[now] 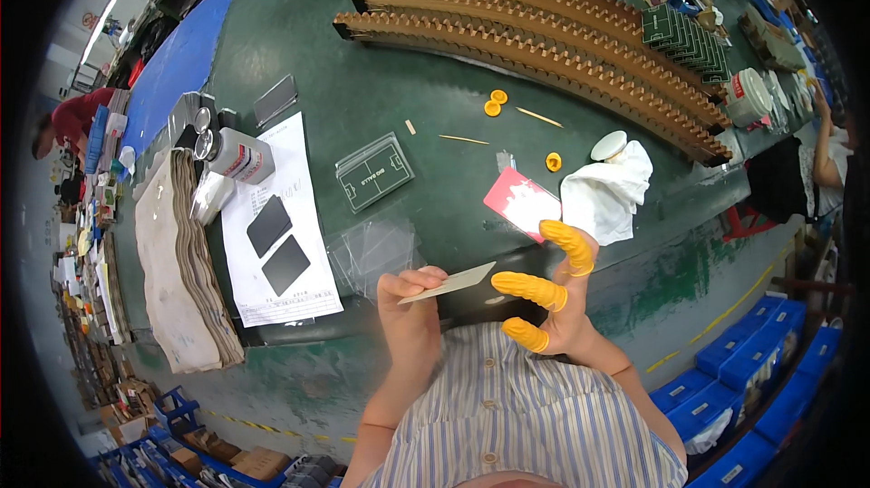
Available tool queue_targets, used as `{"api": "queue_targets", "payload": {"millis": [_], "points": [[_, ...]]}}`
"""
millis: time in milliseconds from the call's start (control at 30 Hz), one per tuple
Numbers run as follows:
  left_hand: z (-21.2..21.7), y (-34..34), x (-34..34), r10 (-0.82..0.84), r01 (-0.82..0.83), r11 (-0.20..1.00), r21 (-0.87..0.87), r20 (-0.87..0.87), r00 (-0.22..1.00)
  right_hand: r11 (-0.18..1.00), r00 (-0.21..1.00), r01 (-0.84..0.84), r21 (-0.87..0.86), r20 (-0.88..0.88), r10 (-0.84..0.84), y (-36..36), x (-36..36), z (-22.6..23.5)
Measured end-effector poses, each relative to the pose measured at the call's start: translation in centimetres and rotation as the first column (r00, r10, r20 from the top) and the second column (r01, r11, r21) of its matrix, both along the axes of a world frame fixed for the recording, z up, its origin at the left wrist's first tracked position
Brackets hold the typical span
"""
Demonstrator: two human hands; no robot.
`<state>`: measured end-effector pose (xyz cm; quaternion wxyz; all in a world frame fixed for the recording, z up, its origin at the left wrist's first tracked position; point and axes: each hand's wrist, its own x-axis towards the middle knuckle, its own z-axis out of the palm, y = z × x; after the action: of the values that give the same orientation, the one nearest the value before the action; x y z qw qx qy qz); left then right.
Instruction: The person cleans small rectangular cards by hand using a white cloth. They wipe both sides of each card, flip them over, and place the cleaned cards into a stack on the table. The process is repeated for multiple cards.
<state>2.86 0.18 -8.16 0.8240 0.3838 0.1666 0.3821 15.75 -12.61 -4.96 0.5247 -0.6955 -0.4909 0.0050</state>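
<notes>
My left hand (412,307) grips a thin flat plate (450,282) by its left end, just in front of my body at the table's near edge. The plate is tilted and seen almost edge-on. Across from its free end, my right hand (557,302) is raised with its fingers spread, holding nothing; yellow finger cots cover several fingertips. A red and white card (524,204) and a crumpled white cloth (612,189) lie beyond the right hand. Clear plastic sleeves (376,252) lie beyond the left hand, and past them is a stack of dark green plates with white lines (374,173).
Long notched wooden racks (544,44) span the far side, with green plates (686,42) standing in one. Yellow finger cots (492,108) and wooden sticks (539,116) lie mid-table. At left are a paper sheet (308,293) with dark plates, a metal-topped bottle (240,157) and stacked cloths (177,280).
</notes>
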Motion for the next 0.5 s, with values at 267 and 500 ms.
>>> {"api": "queue_targets", "payload": {"millis": [267, 500], "points": [[0.2, 0.12, -0.05, -0.007, 0.007, 1.0, -0.024, -0.001, 1.0, 0.997, 0.999, -0.04, -0.058, 0.007, 0.041, 0.33, -0.05, 0.59], [0.03, 0.13, -0.09, -0.01, 0.01, 1.0, -0.009, -0.013, 1.0, 0.995, 0.999, -0.044, -0.088, 0.018, 0.046, 0.38, -0.04, 0.25]]}}
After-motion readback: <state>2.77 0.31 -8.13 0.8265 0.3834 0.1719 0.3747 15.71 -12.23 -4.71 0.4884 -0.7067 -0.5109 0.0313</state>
